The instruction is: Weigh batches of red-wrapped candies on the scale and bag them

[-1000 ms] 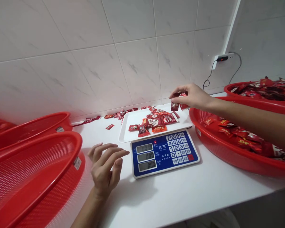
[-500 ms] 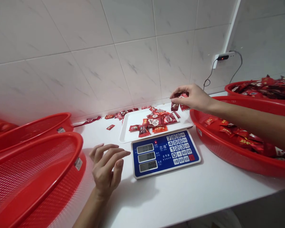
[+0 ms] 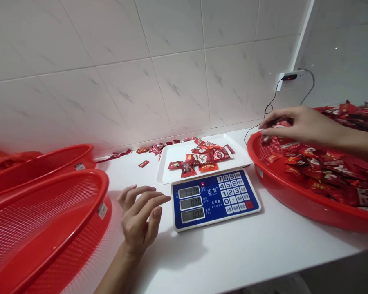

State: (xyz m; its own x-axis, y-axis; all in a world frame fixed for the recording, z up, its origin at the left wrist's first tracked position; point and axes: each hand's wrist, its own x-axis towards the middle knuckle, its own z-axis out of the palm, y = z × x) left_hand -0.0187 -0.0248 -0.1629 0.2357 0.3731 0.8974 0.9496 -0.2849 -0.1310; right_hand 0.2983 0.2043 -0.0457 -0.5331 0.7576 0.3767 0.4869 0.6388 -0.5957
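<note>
My right hand (image 3: 290, 125) is over the near right red basket (image 3: 254, 152), its fingers curled around red wrapped candies (image 3: 282, 124) that show partly between thumb and fingers. Many red candies (image 3: 319, 171) lie in that basket. My left hand (image 3: 141, 214) hovers open and empty left of the blue digital scale (image 3: 214, 196), fingers slightly bent and apart, the index fingertip close to its edge. On the scale's white tray (image 3: 170, 159) sits a small heap of red wrapped candies (image 3: 200, 158). The scale's display is lit.
Two red baskets (image 3: 101, 179) stand at the left. Another candy-filled red basket (image 3: 346, 112) is at the far right. Loose candies (image 3: 158, 148) line the tiled wall, and a single small packet (image 3: 144, 163) lies left of the tray. A cable (image 3: 272, 98) hangs from the wall socket.
My right hand has moved right from above the tray to over the near right basket, still closed. The heap on the tray looks the same, and my left hand has barely moved.
</note>
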